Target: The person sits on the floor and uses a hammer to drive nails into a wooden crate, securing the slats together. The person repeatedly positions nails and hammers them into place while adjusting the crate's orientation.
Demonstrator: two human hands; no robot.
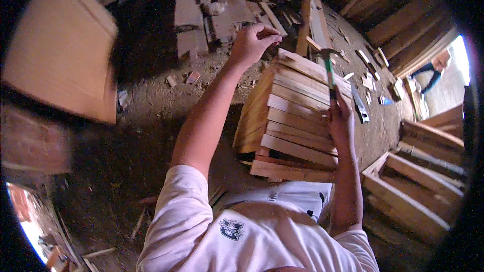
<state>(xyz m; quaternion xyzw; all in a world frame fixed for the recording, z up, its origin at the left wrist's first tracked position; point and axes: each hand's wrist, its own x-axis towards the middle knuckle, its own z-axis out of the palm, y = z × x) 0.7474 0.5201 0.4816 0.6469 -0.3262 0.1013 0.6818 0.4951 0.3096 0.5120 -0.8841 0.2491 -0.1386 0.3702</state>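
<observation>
A box of pale wooden slats point(297, 118) stands in front of me, its slatted top facing up. Over its right side my right hand point(341, 121) is closed around the handle of a hammer point(330, 73); the green part of the handle and the dark metal head show beyond the fist. My left hand point(254, 45) is raised at the box's far left corner, thumb and fingertips pinched together. Whatever that pinch holds, if anything, is too small to make out.
Right of the box lies a handsaw point(359, 105) among wood scraps. Long planks point(217, 7) are stacked at the back. More slatted wooden frames point(413, 184) stand at right, and a large wooden panel point(60, 45) at left. Another person point(434, 73) bends at far right.
</observation>
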